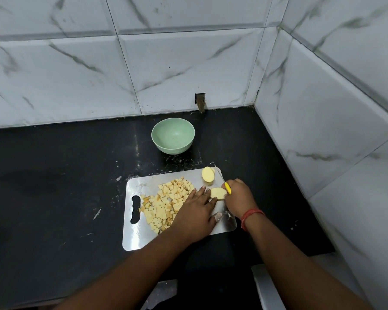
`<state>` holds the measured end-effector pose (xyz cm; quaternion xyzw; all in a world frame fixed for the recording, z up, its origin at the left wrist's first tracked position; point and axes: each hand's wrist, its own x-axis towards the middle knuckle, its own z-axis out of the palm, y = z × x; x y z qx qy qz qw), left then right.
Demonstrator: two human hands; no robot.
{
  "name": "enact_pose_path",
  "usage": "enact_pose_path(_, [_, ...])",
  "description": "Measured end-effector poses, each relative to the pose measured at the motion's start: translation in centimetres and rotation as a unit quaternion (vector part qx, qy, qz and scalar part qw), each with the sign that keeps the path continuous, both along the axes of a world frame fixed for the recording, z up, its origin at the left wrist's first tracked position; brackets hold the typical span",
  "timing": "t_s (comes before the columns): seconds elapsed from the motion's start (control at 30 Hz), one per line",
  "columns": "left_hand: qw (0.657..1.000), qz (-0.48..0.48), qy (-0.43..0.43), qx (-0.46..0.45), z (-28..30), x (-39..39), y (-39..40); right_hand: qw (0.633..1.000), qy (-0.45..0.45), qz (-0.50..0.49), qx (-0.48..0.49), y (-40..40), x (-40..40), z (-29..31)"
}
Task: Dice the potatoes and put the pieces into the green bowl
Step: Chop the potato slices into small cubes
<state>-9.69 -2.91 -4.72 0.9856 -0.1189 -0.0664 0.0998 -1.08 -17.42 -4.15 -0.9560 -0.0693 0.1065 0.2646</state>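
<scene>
Green bowl [173,135] near counter's back edge, holding nothing, diced potato [164,203] heaped on steel cutting board [134,239], left hand [196,217] flat, fingers straight, touching potato slice [217,193], right hand [240,198] grasping yellow-handled knife [227,188].

Corner of a kitchen: a black stone bench [54,175], scuffed with pale marks, meets two walls of white, grey-veined marble tiles [188,63]. A small dark notch [200,101] breaks the back wall's base.
</scene>
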Motion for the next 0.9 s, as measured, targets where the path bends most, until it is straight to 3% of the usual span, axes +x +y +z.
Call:
enact_pose_path(0.33, [0.998, -0.005, -0.062, 0.025, -0.2, -0.6, -0.3, 0.999, 0.020, 0.001, 0.032, -0.4, 0.0, 0.5])
enact_pose_path(0.57, [0.996, -0.061, -0.016, 0.056, -0.2, 0.3, -0.4, 0.999, 0.030, 0.005, 0.044, -0.8, -0.4, 1.3])
enact_pose_path(0.8, [0.993, -0.077, -0.015, 0.089, 0.2, 1.0, -0.2, 0.991, 0.077, -0.067, 0.083, -1.9, -1.5, 1.9])
enact_pose_path(0.9, [0.993, -0.079, -0.013, 0.083, 0.5, 1.0, -0.1, 0.990, 0.119, -0.062, 0.048, -2.2, -2.8, 2.0])
